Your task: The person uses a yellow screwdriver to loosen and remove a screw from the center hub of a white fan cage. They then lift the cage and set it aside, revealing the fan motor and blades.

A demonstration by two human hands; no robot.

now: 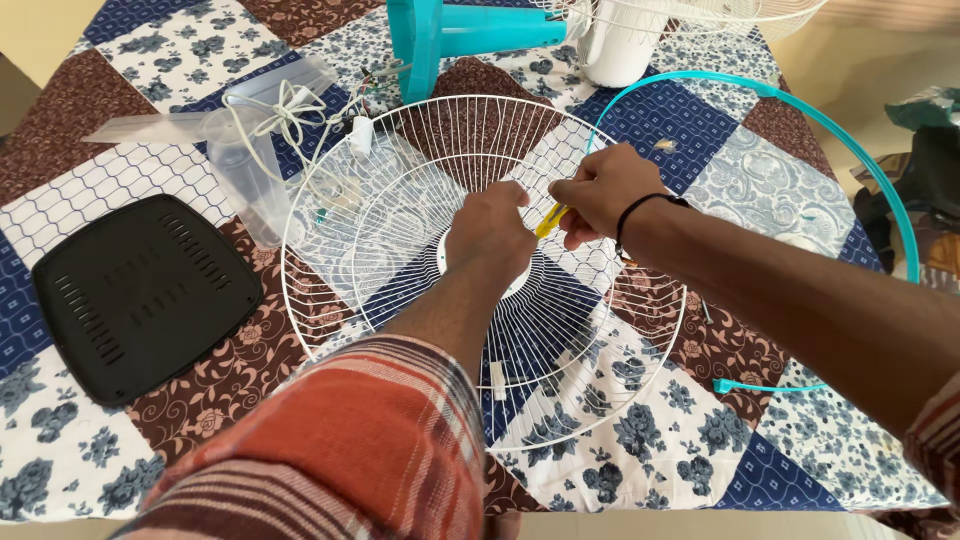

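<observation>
Pressing down on the middle of the white wire fan guard, my left hand rests over its hub with the fingers curled downward; whether they are clamped on anything I cannot tell, since the back of the hand hides them. My right hand sits just beside it, touching at the knuckles, its fingers pinched narrow around a yellow-handled tool (only the stub of the handle shows, so I cannot say what kind of tip it has). The guard lies flat on the patchwork tablecloth, in the centre of the table. To its left lies a black vented cover plate, well apart from my hands. Clear fan blades rest at the guard's upper left rim, with a coiled white cord on top of them. A teal plastic ring curves round the guard's right side. At the far edge stand a teal fan body and a second white guard, partly out of view.
</observation>
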